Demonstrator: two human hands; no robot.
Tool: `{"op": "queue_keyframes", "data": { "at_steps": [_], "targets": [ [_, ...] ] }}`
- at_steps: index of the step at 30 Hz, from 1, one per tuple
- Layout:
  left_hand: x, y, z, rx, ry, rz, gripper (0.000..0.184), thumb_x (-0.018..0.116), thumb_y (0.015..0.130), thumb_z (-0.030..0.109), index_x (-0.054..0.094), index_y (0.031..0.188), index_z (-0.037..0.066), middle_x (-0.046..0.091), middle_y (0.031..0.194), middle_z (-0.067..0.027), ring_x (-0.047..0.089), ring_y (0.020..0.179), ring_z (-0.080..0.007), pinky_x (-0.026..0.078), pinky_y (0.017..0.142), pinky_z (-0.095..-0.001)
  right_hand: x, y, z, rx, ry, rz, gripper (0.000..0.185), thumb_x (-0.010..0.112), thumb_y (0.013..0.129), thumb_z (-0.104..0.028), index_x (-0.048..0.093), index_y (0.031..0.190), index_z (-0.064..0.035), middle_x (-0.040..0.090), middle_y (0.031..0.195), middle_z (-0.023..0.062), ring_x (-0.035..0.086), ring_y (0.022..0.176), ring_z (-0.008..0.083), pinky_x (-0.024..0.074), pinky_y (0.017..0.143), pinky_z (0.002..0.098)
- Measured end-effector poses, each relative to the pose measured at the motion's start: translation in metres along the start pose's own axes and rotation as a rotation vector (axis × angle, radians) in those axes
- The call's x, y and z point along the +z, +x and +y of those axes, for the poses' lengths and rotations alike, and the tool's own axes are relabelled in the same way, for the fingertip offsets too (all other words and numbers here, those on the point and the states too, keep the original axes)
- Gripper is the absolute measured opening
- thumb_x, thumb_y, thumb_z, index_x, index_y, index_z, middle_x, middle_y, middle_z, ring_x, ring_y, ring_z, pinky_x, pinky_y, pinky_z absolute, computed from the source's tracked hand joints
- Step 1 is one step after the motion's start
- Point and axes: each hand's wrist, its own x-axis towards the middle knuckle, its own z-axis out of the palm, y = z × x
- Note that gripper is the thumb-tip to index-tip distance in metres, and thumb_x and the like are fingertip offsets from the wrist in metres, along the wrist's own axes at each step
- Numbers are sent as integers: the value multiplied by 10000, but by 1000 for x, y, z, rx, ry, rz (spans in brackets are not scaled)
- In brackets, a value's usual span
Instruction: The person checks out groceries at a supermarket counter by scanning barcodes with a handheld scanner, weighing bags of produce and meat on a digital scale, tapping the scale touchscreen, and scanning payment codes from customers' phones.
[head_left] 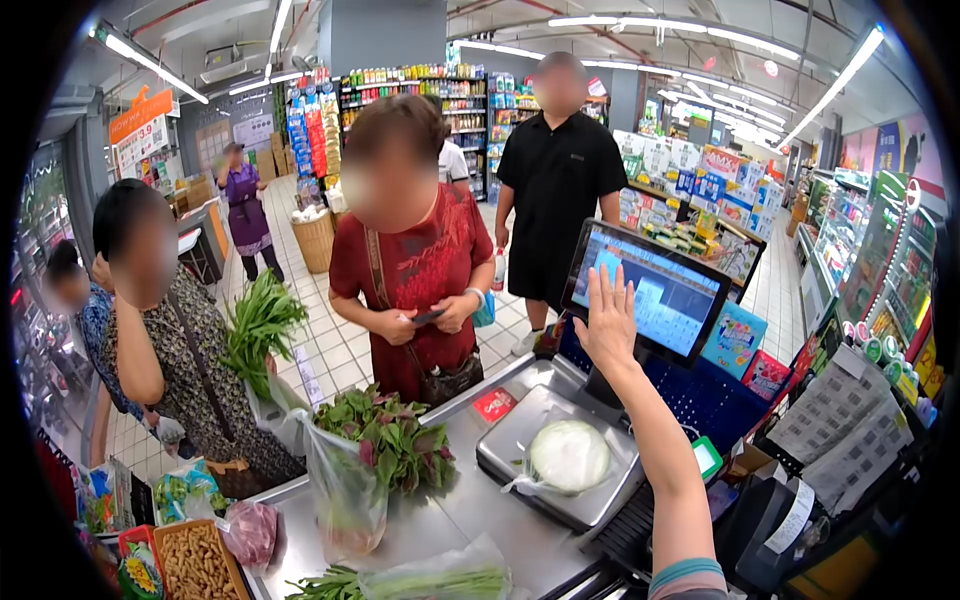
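The right hand (608, 318) (grip loose) is by the flat screen (662, 295); a round vegetable (570, 456) sits on a metal scale (535, 408).

Grocery shop, checkout area: touchscreen till (665, 305), flat scale (508, 445) on metal counter (432, 518), people (415, 265) standing across it, stocked shelves (415, 92) behind, boxed goods (725, 190) on display, orange sign (140, 115) showing 3.9 at upper left.

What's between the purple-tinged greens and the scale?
In the head view, only a bare strip of metal counter separates the greens from the scale; the red card sits off that line.
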Motion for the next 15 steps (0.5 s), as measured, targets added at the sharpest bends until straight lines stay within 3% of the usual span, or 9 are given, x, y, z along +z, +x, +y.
{"op": "queue_keyframes", "data": {
  "at_steps": [1,3,6,9,11,13,15],
  "targets": [
    [-2,1,1,-28,24,-36,498,640,827,265,499,1287,138,556,1174,-164,548,1015,-376,469,821,-464,-8,-10,-6,4,74,26,834,749,714,-225,327,1400,-10,353,1444,175,238,1375,397,212,1127,471],
    [-4,3,0,-38,42,-53,490,634,828,251,502,1287,140,554,1167,-177,551,1007,-380,467,814,-473,-19,-41,-16,56,302,-161,722,733,732,-227,408,1344,-25,397,1406,182,303,1335,408,272,1099,463],
    [-14,6,7,-2,46,-67,503,636,819,221,492,1290,118,572,1122,-191,556,996,-383,464,819,-469,-28,-103,-23,-129,414,-401,535,730,741,-284,563,1187,-39,436,1351,204,355,1284,426,310,1070,482],
    [-20,15,12,-48,23,-28,424,640,801,166,553,1205,71,597,1040,-203,559,977,-380,458,817,-451,-24,-172,-36,-169,511,-664,594,732,723,-376,557,1219,-100,406,1378,189,310,1311,453,267,1095,516],
    [-31,22,14,42,-4,-65,596,733,753,279,511,1269,79,580,1077,-146,563,996,-337,456,859,-433,-26,-206,-53,-86,501,-779,611,760,695,-351,562,1229,-131,371,1412,180,277,1333,449,243,1104,530],
    [-50,29,32,73,28,-12,508,724,778,262,560,1203,38,610,1010,-162,591,903,-356,493,792,-381,-25,-227,-72,-83,464,-716,616,773,675,-312,564,1230,-143,356,1425,174,262,1347,435,234,1108,532],
    [-49,37,29,2,-105,-65,556,739,744,295,560,1224,81,542,1184,-140,491,1123,-337,414,905,-452,-15,-245,-84,-85,436,-654,627,786,655,-272,566,1231,-156,342,1438,169,248,1361,422,225,1113,535]
  ]
}}
